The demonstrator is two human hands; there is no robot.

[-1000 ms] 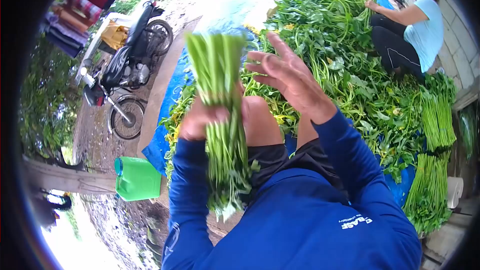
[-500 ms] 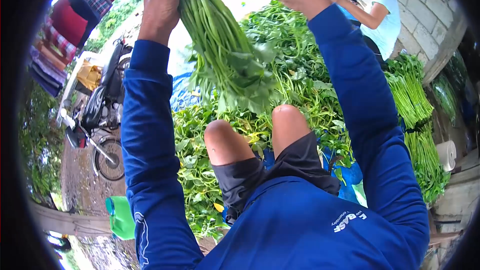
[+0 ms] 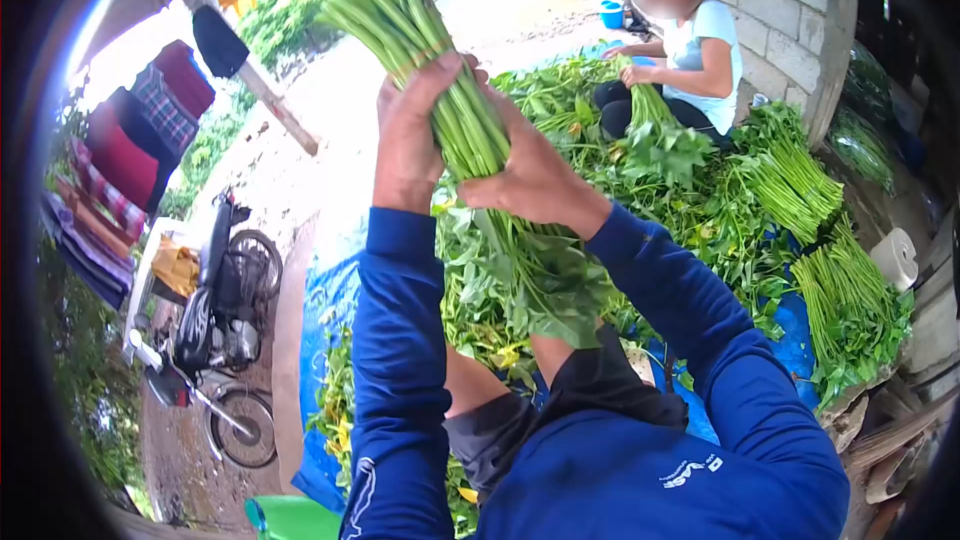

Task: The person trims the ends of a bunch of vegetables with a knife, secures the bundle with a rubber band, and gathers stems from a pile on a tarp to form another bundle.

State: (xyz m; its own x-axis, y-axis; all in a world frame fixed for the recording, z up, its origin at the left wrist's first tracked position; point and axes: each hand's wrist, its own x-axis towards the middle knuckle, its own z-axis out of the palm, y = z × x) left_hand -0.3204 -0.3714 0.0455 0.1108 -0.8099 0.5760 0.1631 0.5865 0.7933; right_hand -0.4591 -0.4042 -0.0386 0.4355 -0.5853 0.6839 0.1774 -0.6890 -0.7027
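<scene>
my left hand (image 3: 408,145) clenched round leafy-stem bundle (image 3: 470,130), upper center, my right hand (image 3: 530,175) gripping it lower, cut ends up-left, motorcycle (image 3: 215,325) left of frame

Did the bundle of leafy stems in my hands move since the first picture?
Yes, upward in the view: the bundle of leafy stems was beside the motorcycle's front wheel; now all of it shows higher than that wheel.

I count one leafy green-stemmed bunch (image 3: 455,100) in my two bare hands (image 3: 408,145) (image 3: 535,175), one more leafy bunch (image 3: 660,135) with one pale-shirted person (image 3: 712,60), two stacks of long green stems (image 3: 795,185) (image 3: 845,290), one black motorcycle (image 3: 203,325), one blue bucket (image 3: 611,15), one white roll (image 3: 893,260).
</scene>
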